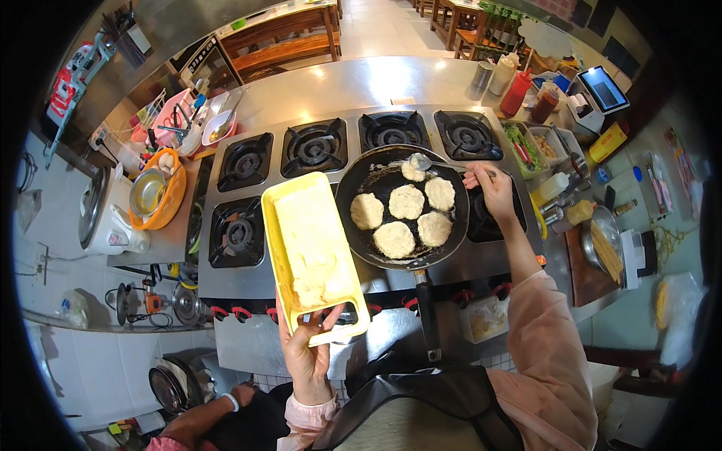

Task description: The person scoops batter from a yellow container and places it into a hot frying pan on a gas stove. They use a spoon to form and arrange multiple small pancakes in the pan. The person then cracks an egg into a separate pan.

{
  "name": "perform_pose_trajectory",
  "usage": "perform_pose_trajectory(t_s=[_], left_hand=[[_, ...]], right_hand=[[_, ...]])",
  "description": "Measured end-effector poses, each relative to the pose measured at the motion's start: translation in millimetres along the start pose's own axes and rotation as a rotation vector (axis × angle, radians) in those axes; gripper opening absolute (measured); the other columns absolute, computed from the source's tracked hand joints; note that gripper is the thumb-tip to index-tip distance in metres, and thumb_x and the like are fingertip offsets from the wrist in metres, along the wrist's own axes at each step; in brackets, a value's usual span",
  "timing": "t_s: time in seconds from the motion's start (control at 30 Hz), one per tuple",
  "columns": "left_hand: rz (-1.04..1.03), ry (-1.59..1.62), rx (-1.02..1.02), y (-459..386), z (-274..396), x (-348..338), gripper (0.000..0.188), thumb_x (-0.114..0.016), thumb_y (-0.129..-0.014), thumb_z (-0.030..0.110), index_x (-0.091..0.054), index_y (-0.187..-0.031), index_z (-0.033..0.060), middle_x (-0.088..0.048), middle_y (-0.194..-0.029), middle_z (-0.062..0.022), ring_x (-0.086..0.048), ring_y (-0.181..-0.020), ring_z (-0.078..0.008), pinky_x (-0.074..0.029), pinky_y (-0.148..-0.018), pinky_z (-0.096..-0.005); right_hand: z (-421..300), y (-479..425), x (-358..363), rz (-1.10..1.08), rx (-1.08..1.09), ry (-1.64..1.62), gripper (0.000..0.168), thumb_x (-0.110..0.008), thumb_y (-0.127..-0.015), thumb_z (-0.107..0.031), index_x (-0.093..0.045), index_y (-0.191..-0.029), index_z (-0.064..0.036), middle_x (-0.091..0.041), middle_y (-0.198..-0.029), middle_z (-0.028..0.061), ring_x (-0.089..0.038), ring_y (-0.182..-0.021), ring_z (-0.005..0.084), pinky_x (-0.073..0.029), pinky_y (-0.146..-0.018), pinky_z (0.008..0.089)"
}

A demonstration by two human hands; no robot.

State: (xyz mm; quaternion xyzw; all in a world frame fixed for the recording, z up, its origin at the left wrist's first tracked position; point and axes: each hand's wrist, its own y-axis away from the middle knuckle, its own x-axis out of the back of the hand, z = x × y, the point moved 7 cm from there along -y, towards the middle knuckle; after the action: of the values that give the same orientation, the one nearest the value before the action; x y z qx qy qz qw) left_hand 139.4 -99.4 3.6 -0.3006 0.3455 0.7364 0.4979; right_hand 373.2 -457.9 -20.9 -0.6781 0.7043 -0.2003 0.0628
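Note:
My left hand [310, 344] grips the handle end of a yellow plastic tray [269, 225], tilted beside the pan and holding pale, thick batter [307, 242]. In my right hand [486, 183] is the handle of a metal spoon [421, 162], whose bowl rests at a small mound of batter [413, 171] near the pan's far side. The black frying pan [366, 175] sits on the stove with several round, pale patties [406, 202] in it. Its handle [430, 321] points towards me.
Several gas burners [314, 147] surround the pan. Sauce bottles [516, 93] and ingredient containers [544, 141] stand at the right. An orange basket [179, 191] with a metal bowl is at the left. Another person's hand [242, 393] shows at the lower left.

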Motion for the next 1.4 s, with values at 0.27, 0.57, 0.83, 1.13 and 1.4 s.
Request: perform_pose_trajectory(t_s=[0.27, 0.57, 0.83, 1.13, 1.4], left_hand=[[0.018, -0.026, 0.007, 3, 0, 4, 0.085, -0.038, -0.065, -0.016, -0.021, -0.144, 0.0122, -0.039, -0.136, -0.0189, -0.048, -0.117, -0.0358, -0.042, -0.095, -0.0576], [0.009, -0.052, -0.006, 7, 2, 6, 0.083, -0.038, -0.066, -0.015, -0.023, -0.143, 0.0117, -0.045, -0.132, -0.0175, -0.053, -0.112, -0.0315, -0.043, -0.094, -0.0575], [0.019, -0.048, -0.015, 10, 2, 5, 0.078, -0.039, -0.067, -0.014, -0.027, -0.141, 0.0088, -0.045, -0.131, -0.0193, -0.049, -0.114, -0.0362, -0.042, -0.096, -0.0568], [0.063, -0.023, 0.013, 10, 0, 9, 0.084, -0.037, -0.064, -0.017, -0.025, -0.142, 0.0106, -0.040, -0.135, -0.0181, -0.049, -0.116, -0.0353, -0.043, -0.093, -0.0591], [0.069, -0.027, 0.001, 14, -1, 6, 0.083, -0.036, -0.064, -0.016, -0.024, -0.142, 0.0096, -0.039, -0.135, -0.0192, -0.047, -0.117, -0.0373, -0.043, -0.093, -0.0584]], right_hand=[[8, -9, -1, -0.010, -0.083, -0.099, 0.027, -0.046, -0.096, -0.018, -0.060, -0.098, 0.005, -0.064, -0.080, 0.0114, -0.063, -0.068, 0.0138, -0.052, -0.063, 0.0241], [8, -13, 6, -0.022, -0.075, -0.111, 0.027, -0.049, -0.096, -0.018, -0.060, -0.097, 0.007, -0.064, -0.079, 0.0107, -0.063, -0.067, 0.0132, -0.051, -0.063, 0.0239], [-13, -22, 4, -0.144, 0.004, 0.049, 0.021, -0.054, -0.093, -0.014, -0.063, -0.095, 0.005, -0.064, -0.078, 0.0073, -0.061, -0.067, 0.0109, -0.050, -0.064, 0.0234], [-22, -27, 1, -0.191, 0.006, 0.030, 0.020, -0.054, -0.093, -0.014, -0.063, -0.095, 0.004, -0.064, -0.077, 0.0071, -0.061, -0.066, 0.0108, -0.050, -0.063, 0.0231], [-9, -35, 4, -0.161, 0.011, -0.018, 0.022, -0.052, -0.094, -0.015, -0.062, -0.095, 0.005, -0.064, -0.076, 0.0080, -0.060, -0.065, 0.0111, -0.050, -0.063, 0.0239]])
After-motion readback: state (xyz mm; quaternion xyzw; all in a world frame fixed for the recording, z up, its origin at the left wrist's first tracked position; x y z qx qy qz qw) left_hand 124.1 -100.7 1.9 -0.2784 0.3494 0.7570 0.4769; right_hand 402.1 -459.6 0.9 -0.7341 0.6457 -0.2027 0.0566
